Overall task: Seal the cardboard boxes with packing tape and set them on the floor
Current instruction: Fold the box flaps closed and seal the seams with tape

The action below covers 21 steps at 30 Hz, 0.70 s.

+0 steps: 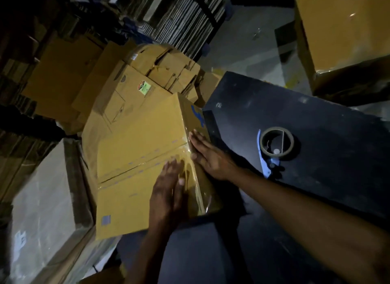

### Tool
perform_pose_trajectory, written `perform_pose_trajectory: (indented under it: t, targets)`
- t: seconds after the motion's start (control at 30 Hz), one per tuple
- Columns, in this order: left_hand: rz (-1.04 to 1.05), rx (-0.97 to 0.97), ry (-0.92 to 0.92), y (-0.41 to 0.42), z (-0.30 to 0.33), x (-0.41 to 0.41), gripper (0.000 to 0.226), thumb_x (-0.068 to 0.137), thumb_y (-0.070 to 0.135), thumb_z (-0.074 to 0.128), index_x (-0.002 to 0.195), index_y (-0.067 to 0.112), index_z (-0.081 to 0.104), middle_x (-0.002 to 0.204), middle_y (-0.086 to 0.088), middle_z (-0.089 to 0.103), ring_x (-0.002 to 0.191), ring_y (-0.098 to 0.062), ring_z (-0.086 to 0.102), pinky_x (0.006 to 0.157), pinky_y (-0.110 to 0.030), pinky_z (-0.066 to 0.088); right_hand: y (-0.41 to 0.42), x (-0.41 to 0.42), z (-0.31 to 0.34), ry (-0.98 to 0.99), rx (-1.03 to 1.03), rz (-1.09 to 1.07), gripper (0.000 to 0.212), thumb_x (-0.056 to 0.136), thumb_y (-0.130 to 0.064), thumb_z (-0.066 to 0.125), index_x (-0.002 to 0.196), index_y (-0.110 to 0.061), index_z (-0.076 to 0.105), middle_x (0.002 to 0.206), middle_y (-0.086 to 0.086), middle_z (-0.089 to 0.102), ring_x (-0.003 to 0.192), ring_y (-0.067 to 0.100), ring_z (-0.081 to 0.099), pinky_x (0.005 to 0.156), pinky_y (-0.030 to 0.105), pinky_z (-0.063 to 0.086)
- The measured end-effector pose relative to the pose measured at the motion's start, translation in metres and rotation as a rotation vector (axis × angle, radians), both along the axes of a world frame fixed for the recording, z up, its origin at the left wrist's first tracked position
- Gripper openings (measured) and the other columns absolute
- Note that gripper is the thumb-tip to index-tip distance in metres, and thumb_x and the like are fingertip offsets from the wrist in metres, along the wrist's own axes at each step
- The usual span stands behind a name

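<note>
A smooth tan cardboard box (137,157) lies with its far side on the black matte desk (316,136) and its near side overhanging the desk edge toward 9 o'clock. Its top flaps meet at a centre seam covered by a strip of glossy clear packing tape (190,171), which wrinkles and catches light where it folds over the box's edge at 3 o'clock. A blue printed mark (198,116) shows on the box's side panel.

The left hand (168,190) lies flat on the box top at the taped corner, fingers (172,167) straight and together, pressing the tape and gripping nothing. The right hand (207,155) lies against the side panel just at 3 o'clock of the left hand, its fingers extended and slightly spread, pressing the tape end down.

At 3 o'clock of the box, apart from it, a roll of brown tape (276,143) lies flat on the desk, a blue-handled cutter (267,163) touching its rim.

At 12 o'clock, flattened corrugated boxes (160,72) lie heaped; the stacks behind them are too dark to make out. Another carton (341,34) at 1 o'clock is cut off by the frame edge.
</note>
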<state>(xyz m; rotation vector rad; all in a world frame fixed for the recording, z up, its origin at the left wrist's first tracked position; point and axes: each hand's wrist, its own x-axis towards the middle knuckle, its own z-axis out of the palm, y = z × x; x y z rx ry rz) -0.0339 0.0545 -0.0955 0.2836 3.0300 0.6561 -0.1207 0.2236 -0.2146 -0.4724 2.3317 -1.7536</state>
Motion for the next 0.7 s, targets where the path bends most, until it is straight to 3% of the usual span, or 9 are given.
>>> perform_pose_trajectory:
  t: [0.13, 0.23, 0.3, 0.4, 0.57, 0.63, 0.7]
  targets:
    - [-0.224, -0.042, -0.08, -0.016, -0.005, 0.033, 0.069, 0.107, 0.057, 0.042, 0.162, 0.016, 0.032, 0.171, 0.001, 0.023, 0.159, -0.023, 0.018, 0.126, -0.057, 0.022, 0.008, -0.029, 0.018, 0.017, 0.005, 0.032, 0.08, 0.094, -0.076, 0.02, 0.162, -0.036, 0.01, 0.171, -0.003, 0.009, 0.156, 0.019, 0.013, 0.12, 0.051, 0.032]
    - [-0.33, -0.16, -0.04, -0.027, -0.015, 0.035, 0.089, 0.097, 0.067, 0.054, 0.162, 0.011, 0.031, 0.173, -0.006, 0.017, 0.16, -0.027, 0.015, 0.127, -0.055, 0.016, 0.013, -0.006, 0.019, -0.007, -0.079, 0.124, 0.086, 0.091, -0.082, 0.031, 0.159, -0.046, -0.006, 0.17, -0.012, -0.004, 0.157, 0.014, 0.007, 0.124, 0.053, 0.022]
    - [-0.327, -0.225, 0.033, -0.028, -0.026, 0.034, 0.092, 0.095, 0.07, 0.055, 0.161, 0.009, 0.033, 0.171, -0.008, 0.02, 0.159, -0.027, 0.019, 0.126, -0.057, 0.021, 0.016, 0.02, 0.007, -0.033, -0.04, 0.199, 0.094, 0.088, -0.082, 0.045, 0.157, -0.051, -0.011, 0.168, -0.019, -0.009, 0.156, 0.011, 0.006, 0.125, 0.055, 0.018]
    - [-0.288, -0.267, 0.132, -0.028, -0.039, 0.035, 0.089, 0.096, 0.072, 0.052, 0.158, 0.009, 0.039, 0.168, -0.01, 0.03, 0.157, -0.026, 0.027, 0.123, -0.057, 0.029, 0.019, 0.039, -0.022, -0.077, -0.068, 0.199, 0.102, 0.082, -0.081, 0.053, 0.162, -0.042, 0.003, 0.169, -0.016, 0.001, 0.154, 0.004, 0.009, 0.127, 0.046, 0.019]
    - [-0.192, -0.247, 0.212, -0.022, -0.045, 0.033, 0.086, 0.093, 0.075, 0.052, 0.152, 0.012, 0.05, 0.161, -0.007, 0.041, 0.152, -0.02, 0.036, 0.12, -0.053, 0.037, 0.026, 0.038, -0.017, -0.168, -0.191, 0.088, 0.081, 0.086, -0.073, 0.058, 0.154, -0.058, 0.016, 0.165, -0.007, 0.03, 0.147, 0.012, 0.036, 0.12, 0.042, 0.036]
    - [-0.13, -0.226, 0.2, -0.017, -0.042, 0.03, 0.089, 0.089, 0.081, 0.051, 0.147, 0.014, 0.057, 0.156, -0.003, 0.047, 0.147, -0.02, 0.043, 0.117, -0.054, 0.041, 0.023, 0.04, -0.013, -0.166, -0.192, 0.134, 0.087, 0.088, -0.064, 0.067, 0.155, -0.057, 0.013, 0.167, -0.01, 0.022, 0.151, 0.012, 0.028, 0.121, 0.04, 0.034]
    - [-0.052, -0.2, 0.135, -0.009, -0.034, 0.03, 0.095, 0.079, 0.089, 0.052, 0.146, 0.02, 0.058, 0.154, 0.009, 0.045, 0.145, -0.01, 0.042, 0.121, -0.045, 0.036, 0.021, 0.045, -0.015, -0.132, -0.125, 0.171, 0.095, 0.086, -0.064, 0.07, 0.16, -0.047, 0.012, 0.168, -0.008, 0.018, 0.152, 0.011, 0.024, 0.122, 0.036, 0.03]
